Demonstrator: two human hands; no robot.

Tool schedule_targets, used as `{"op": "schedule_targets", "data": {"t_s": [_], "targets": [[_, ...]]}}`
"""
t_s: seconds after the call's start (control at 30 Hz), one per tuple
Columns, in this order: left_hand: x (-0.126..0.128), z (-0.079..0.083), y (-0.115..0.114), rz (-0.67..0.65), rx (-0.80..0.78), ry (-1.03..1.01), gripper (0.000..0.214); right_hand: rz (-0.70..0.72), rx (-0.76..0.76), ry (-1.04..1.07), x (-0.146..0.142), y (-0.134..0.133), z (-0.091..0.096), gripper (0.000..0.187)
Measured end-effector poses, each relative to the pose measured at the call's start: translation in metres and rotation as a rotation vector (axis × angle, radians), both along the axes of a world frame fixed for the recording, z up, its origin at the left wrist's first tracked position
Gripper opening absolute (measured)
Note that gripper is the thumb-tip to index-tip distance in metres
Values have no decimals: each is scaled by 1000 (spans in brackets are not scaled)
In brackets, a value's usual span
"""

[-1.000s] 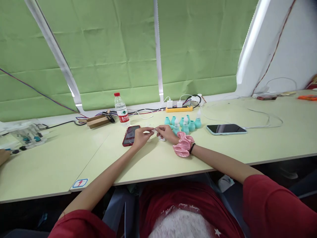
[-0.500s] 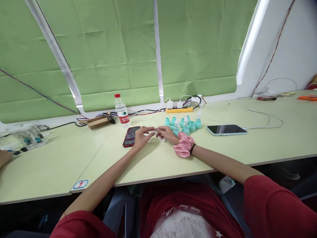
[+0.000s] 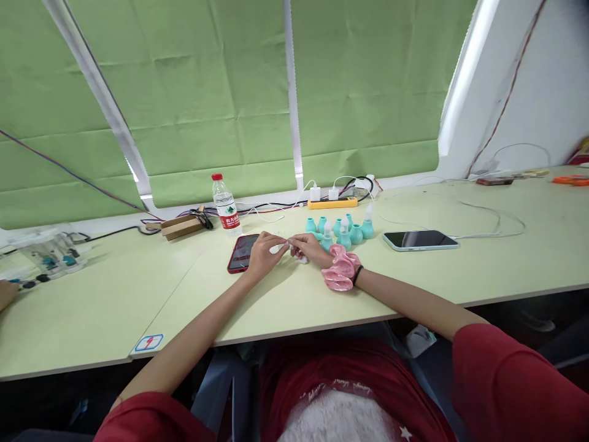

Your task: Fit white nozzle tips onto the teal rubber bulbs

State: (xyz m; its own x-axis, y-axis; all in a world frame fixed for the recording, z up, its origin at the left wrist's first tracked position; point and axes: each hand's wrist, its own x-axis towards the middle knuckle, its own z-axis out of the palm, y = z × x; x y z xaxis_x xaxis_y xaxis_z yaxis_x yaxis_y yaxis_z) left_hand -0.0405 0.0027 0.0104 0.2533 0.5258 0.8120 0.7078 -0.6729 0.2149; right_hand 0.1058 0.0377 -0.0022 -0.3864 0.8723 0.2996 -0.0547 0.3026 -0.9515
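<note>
My left hand (image 3: 265, 254) and my right hand (image 3: 310, 248) meet fingertip to fingertip above the table, both closed in a pinch. A small whitish piece shows between the fingertips, mostly covered by them, so its kind is unclear. Below the right fingers a bit of white material (image 3: 302, 260) shows. Just beyond the right hand stand several teal squeeze bulbs (image 3: 356, 234), some bare at the neck and some carrying a clear pointed tip (image 3: 369, 212). Beside the left hand lies a phone in a red case (image 3: 239, 254).
A water bottle (image 3: 226, 205), an opened cardboard box (image 3: 182, 226) and a yellow power strip (image 3: 332, 203) with chargers line the back. Another phone (image 3: 420, 240) lies right, on a cable. At far left, another person's hand (image 3: 6, 293) is near a clear plastic device (image 3: 46, 255).
My left fingers have closed in slightly around the small whitish piece, and less of it shows. Both hands otherwise keep their place.
</note>
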Motion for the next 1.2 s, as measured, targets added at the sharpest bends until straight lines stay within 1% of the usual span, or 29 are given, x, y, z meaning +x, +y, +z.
{"op": "schedule_targets", "data": {"t_s": [0.17, 0.3, 0.43, 0.53, 0.7, 0.87, 1.07, 1.2], "targets": [[-1, -1, 2, 45, 42, 142, 18, -14, -67, 18, 1, 0, -1, 24], [-2, 0, 2, 73, 85, 254, 20, -10, -61, 6, 2, 7, -7, 30], [-4, 0, 3, 62, 95, 348, 22, 3, -72, 10, 2, 11, -11, 30], [-4, -2, 6, 46, 49, 316, 21, -2, -120, 21, 0, 9, -8, 26], [-4, -4, 7, 68, -48, 170, 17, 34, -189, 62, -1, 1, -1, 20], [-5, -3, 5, 86, -76, 116, 21, 54, -162, 105, 0, 0, 0, 16], [-6, -2, 5, 29, -86, 126, 22, 23, -120, 85, 0, 1, -1, 18], [-6, -1, 5, 4, -60, 143, 17, 23, -105, 69, 0, 1, -2, 18]]}}
